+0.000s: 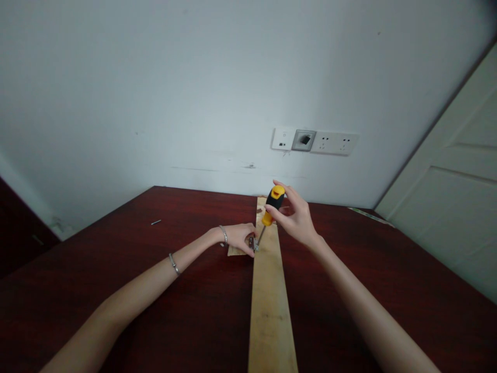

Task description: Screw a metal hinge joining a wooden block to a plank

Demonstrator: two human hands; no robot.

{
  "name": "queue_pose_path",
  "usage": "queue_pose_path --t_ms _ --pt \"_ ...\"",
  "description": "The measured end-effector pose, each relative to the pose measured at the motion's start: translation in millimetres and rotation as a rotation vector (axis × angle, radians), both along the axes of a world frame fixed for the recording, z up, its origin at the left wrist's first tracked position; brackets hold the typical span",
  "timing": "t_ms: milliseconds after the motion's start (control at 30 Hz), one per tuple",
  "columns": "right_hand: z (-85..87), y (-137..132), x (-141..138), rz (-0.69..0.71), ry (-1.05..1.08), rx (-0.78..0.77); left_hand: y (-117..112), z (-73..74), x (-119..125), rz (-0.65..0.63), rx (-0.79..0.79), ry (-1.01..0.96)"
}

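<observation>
My right hand (pixel 297 215) is closed around the yellow and black handle of a screwdriver (pixel 276 199). Its shaft slants down to a small metal hinge (pixel 255 244) at the left edge of a long wooden board (pixel 269 305). Thumb and fingers of my left hand (pixel 241 237) are closed about that hinge, pressing it to the wood. Beneath my left hand a shorter piece of wood (pixel 236 251) shows, lying to the left of the long board. The screwdriver's tip meets the hinge area, but any screw there is too small to make out.
The dark red table (pixel 186 311) lies under everything. A small metal rod or screw (pixel 156 222) rests on it at the left. Behind stands a white wall with sockets (pixel 336 143); a white panelled door (pixel 458 191) is at the right.
</observation>
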State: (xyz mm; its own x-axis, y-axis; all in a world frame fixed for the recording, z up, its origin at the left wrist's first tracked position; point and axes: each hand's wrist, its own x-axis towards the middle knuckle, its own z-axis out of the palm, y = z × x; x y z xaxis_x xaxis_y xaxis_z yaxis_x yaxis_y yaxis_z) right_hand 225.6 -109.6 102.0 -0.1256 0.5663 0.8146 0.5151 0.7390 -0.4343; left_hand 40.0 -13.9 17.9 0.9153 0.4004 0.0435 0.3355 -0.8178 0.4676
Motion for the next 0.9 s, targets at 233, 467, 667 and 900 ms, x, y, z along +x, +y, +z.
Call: queue_pose_path --t_ms 233,467,667,900 --pt "-4.4 2.2 -1.6 -0.011 -0.040 -0.028 -1.6 2.7 0.2 0.001 0.015 0.017" --pt "-5.8 3.8 -1.9 -0.007 -0.034 -0.025 -2.2 4.1 0.3 0.001 0.008 0.033" --pt "-6.5 4.3 -1.1 -0.002 -0.014 -0.022 -3.6 4.9 0.6 0.011 0.026 0.065" --pt "-6.3 4.4 -1.8 -0.024 -0.056 0.004 -4.1 5.0 1.0 0.022 0.024 0.059"
